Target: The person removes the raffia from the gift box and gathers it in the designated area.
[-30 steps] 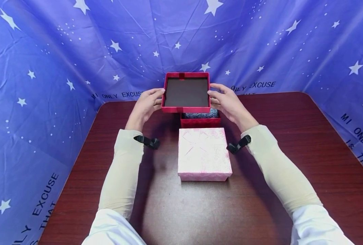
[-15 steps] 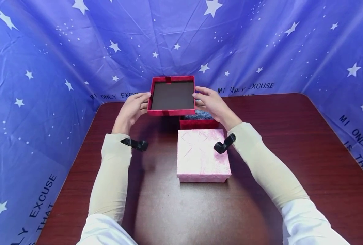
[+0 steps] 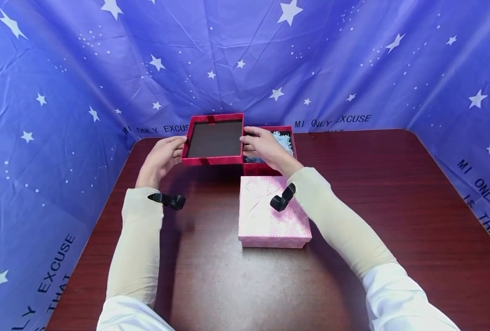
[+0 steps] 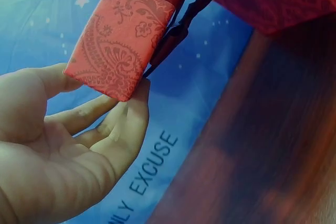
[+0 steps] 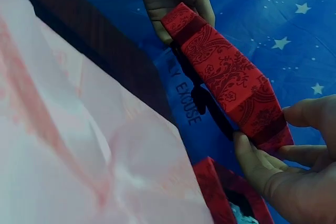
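Both hands hold a red box lid [image 3: 215,139] with its dark inside facing up, raised over the back of the table. My left hand [image 3: 159,158] grips its left side; in the left wrist view thumb and fingers pinch a corner of the paisley-patterned lid [image 4: 123,40]. On the other side my right hand [image 3: 265,146] pinches the right edge. A dark ribbon bow [image 5: 199,95] hangs under the lid in the right wrist view. Behind the right hand stands the open red box [image 3: 293,138], with pale blue shredded filler [image 3: 284,140] inside; the hand covers part of it.
A closed pink box [image 3: 265,225] sits on the brown table [image 3: 212,276] in front of the red box, under the right wrist. Blue star-printed cloth [image 3: 245,82] hangs behind the table and along both sides.
Both hands have carried the red lid left and lower, off to the left side of the red box. More of the blue filler shows now. The pink box stays in place.
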Demonstrator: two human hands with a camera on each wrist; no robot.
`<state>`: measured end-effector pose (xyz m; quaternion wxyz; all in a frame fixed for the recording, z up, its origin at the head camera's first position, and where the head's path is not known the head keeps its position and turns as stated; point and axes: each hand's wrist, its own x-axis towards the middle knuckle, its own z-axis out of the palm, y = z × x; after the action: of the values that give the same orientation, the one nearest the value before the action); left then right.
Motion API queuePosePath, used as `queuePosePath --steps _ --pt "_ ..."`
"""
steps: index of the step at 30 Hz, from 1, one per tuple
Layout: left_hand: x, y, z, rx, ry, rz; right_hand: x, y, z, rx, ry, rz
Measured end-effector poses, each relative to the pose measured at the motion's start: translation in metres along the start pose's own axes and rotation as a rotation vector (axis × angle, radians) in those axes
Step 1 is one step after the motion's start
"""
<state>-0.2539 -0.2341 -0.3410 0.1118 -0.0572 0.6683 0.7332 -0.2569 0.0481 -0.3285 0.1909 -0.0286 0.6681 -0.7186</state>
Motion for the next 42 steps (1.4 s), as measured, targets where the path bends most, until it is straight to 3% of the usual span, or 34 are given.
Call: queuePosePath --steps 10,24,33,42 --pt "-0.002 -0.014 -0.028 -0.047 -0.001 -0.050 0.016 0.011 0.028 -0.034 -0.027 0.046" --pt "0.002 -0.029 -0.044 -0.013 0.062 -0.130 0.032 0.019 0.056 -0.108 -0.030 0.160" --pt "0.002 -0.042 -0.055 0.060 0.106 -0.195 0.043 0.034 0.074 -0.210 -0.039 0.214" --pt "0.007 -0.055 -0.061 0.220 0.121 -0.197 0.046 0.040 0.079 -0.290 -0.068 0.268"
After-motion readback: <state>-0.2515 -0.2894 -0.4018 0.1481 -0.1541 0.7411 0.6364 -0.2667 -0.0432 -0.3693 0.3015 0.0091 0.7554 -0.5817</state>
